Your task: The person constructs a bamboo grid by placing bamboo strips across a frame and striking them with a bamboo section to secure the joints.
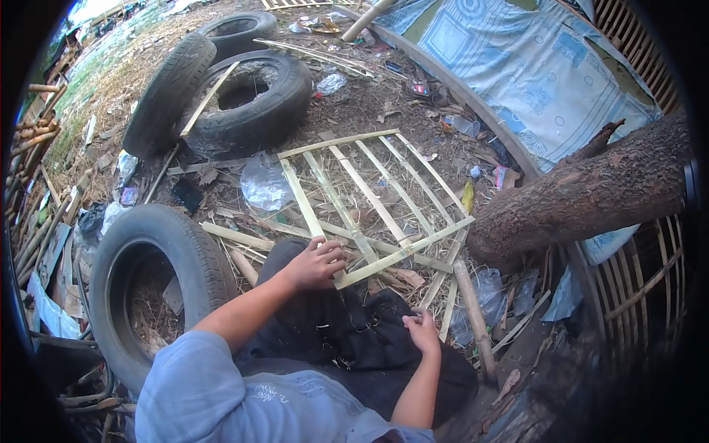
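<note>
A flat grid of split bamboo slats (373, 199) lies on the ground in front of me, its near corner resting against my dark trousers. My left hand (316, 263) grips the near end of one long slat where a cross slat meets it. My right hand (422, 329) rests lower on my lap, fingers curled, and seems to pinch something small and thin; I cannot make out what. Thin wire pieces (347, 327) lie on the dark cloth between the two hands.
One tyre (185, 255) lies at my left; two more tyres (221, 96) lie farther back. A thick tree trunk (591, 196) crosses at the right above a woven bamboo fence (642, 280). A blue patterned sheet (517, 66), loose bamboo pieces (473, 310) and plastic litter (264, 183) surround me.
</note>
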{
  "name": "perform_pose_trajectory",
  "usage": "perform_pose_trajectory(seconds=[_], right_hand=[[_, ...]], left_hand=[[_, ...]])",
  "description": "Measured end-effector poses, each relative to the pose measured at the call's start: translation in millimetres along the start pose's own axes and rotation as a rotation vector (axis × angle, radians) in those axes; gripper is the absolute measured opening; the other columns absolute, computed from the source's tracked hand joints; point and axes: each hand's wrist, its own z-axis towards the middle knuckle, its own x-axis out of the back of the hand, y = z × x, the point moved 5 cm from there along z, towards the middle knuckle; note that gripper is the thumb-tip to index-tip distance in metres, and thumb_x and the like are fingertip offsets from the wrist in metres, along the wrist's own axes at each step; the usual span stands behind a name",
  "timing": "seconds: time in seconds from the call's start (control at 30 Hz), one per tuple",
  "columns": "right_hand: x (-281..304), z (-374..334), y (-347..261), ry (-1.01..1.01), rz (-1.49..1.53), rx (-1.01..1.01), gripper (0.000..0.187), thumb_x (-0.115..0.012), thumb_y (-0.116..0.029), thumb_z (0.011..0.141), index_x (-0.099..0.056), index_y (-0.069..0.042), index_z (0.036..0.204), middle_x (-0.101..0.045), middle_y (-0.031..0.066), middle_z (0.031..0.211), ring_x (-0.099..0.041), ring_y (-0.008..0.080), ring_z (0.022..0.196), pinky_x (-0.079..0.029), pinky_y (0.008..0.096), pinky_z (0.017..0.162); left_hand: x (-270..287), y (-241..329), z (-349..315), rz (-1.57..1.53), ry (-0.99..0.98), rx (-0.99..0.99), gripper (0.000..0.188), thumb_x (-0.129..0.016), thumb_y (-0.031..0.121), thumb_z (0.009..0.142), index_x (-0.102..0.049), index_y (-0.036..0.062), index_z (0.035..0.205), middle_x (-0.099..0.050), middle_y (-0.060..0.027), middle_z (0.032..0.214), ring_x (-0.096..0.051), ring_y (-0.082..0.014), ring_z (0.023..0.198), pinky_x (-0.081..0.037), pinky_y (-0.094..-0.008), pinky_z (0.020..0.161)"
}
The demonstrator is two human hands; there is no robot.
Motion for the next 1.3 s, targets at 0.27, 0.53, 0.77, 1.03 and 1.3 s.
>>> perform_pose_trajectory(seconds=[0.27, 0.53, 0.77, 1.03, 1.3], right_hand=[[-2.5, 0.8, 4.8, 0.015, -0.100, 0.046, 0.049, -0.071, -0.016, 0.087, -0.052, 0.004, 0.128, -0.070, 0.0131, 0.093, -0.067, 0.0172, 0.083, -0.053, 0.0304, 0.076], [-5.4, 6.4, 17.1, 0.036, -0.121, 0.004, 0.051, -0.073, -0.023, 0.085, -0.057, 0.001, 0.126, -0.071, 0.0155, 0.101, -0.068, 0.0245, 0.093, -0.053, 0.0359, 0.085], [-3.4, 6.2, 14.7, 0.073, 0.016, 0.061, 0.044, -0.072, -0.022, 0.086, -0.059, 0.000, 0.122, -0.070, 0.0118, 0.094, -0.068, 0.0192, 0.085, -0.053, 0.0323, 0.077], [0.3, -4.0, -7.8, 0.084, 0.386, 0.060, 0.039, -0.061, -0.038, 0.097, -0.062, -0.006, 0.120, -0.072, 0.0089, 0.101, -0.068, 0.0140, 0.088, -0.050, 0.0271, 0.070], [-29.0, 25.3, -56.3, 0.001, 0.795, 0.099, 0.035, -0.058, -0.039, 0.097, -0.063, -0.009, 0.115, -0.069, 0.0053, 0.098, -0.065, 0.0145, 0.087, -0.051, 0.0297, 0.074]], left_hand=[[5.5, 0.7, 1.3, -0.011, 0.059, 0.041, 0.038, -0.074, 0.027, 0.067, -0.066, 0.0199, 0.103, -0.058, 0.0012, 0.112, -0.050, -0.0201, 0.124, -0.032, -0.0451, 0.102], [-5.1, -3.9, -2.7, -0.003, 0.024, 0.095, 0.048, -0.079, 0.033, 0.062, -0.067, 0.0229, 0.107, -0.055, -0.0016, 0.125, -0.045, -0.0243, 0.130, -0.027, -0.0485, 0.106], [6.5, 11.3, 36.5, -0.046, -0.134, -0.025, 0.045, -0.075, 0.037, 0.062, -0.065, 0.0154, 0.100, -0.059, -0.0041, 0.116, -0.046, -0.0269, 0.129, -0.025, -0.0509, 0.103], [10.1, 31.2, 42.2, -0.208, -0.103, -0.038, 0.040, -0.077, 0.035, 0.054, -0.067, 0.0133, 0.086, -0.061, -0.0021, 0.095, -0.052, -0.0253, 0.117, -0.027, -0.0494, 0.097], [30.2, 89.0, 61.7, -0.266, -0.086, -0.125, 0.032, -0.080, 0.034, 0.054, -0.069, 0.0160, 0.078, -0.060, 0.0035, 0.084, -0.053, -0.0229, 0.114, -0.026, -0.0505, 0.097]])
